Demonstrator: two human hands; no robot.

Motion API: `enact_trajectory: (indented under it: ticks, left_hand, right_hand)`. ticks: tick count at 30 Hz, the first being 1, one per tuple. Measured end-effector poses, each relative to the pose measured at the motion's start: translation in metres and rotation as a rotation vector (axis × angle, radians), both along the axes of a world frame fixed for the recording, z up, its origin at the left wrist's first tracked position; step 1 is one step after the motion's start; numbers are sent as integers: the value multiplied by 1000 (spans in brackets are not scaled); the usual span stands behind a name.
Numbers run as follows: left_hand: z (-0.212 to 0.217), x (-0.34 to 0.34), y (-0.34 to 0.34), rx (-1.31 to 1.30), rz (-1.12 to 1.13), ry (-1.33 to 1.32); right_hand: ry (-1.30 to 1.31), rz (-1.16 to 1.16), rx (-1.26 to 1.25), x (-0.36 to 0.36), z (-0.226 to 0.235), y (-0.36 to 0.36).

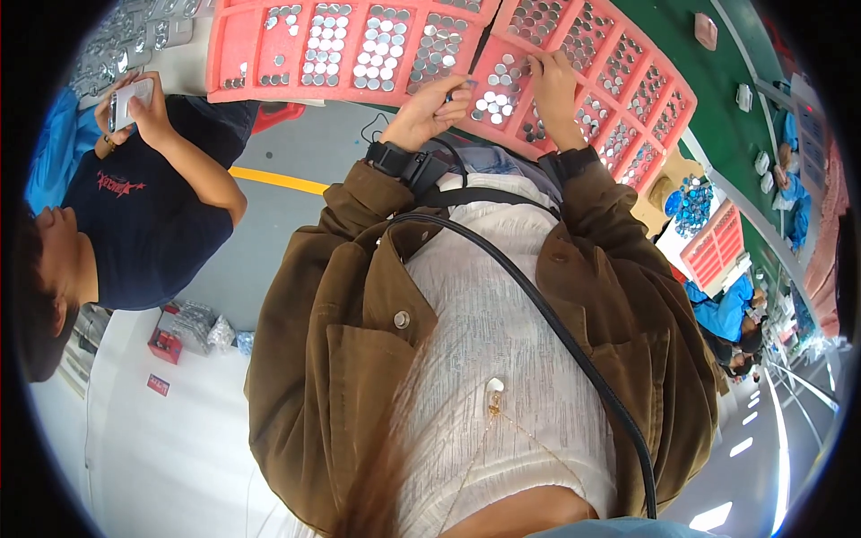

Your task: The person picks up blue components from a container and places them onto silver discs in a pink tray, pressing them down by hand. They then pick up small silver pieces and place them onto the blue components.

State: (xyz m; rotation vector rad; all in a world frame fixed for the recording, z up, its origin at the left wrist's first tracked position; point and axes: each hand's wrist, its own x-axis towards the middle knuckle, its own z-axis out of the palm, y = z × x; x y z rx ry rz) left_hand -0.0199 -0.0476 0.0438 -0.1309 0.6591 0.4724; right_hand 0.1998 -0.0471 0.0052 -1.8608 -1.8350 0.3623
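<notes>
My left hand (pixel 430 112) is closed in front of the gap between two pink trays, its thumb and forefinger pinched together. A small dark and bluish bit shows at its fingers, too small to name. My right hand (pixel 558 94) reaches over the right pink tray (pixel 689 106), fingers bent and tips drawn together; whatever they hold, if anything, is hidden. Round silver discs (pixel 491 106) lie in the tray compartment between my hands. The left pink tray (pixel 215 63) holds more such discs, some compartments sparsely filled and others crowded.
At the left a person in a dark shirt (pixel 161 215) holds a small white item (pixel 133 100). Clear plastic packs (pixel 130 36) lie at the upper left. A green work surface (pixel 708 81) runs along the right, with another pink tray (pixel 715 244) and blue pieces (pixel 691 204) farther along.
</notes>
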Motion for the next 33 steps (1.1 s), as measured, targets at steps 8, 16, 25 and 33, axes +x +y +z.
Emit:
enact_trajectory:
  ticks: [8, 16, 25, 33]
  left_hand:
    - [2, 3, -1, 148, 14, 78]
    - [25, 16, 0, 538, -98, 383]
    - [34, 6, -3, 487, -11, 281]
    - [57, 5, -3, 444, -38, 254]
  right_hand:
    - [-103, -34, -43, -9, 11, -4]
    - [929, -8, -592, -52, 73, -13]
    - [722, 36, -388, -47, 77, -10]
    - [503, 447, -312, -59, 95, -10]
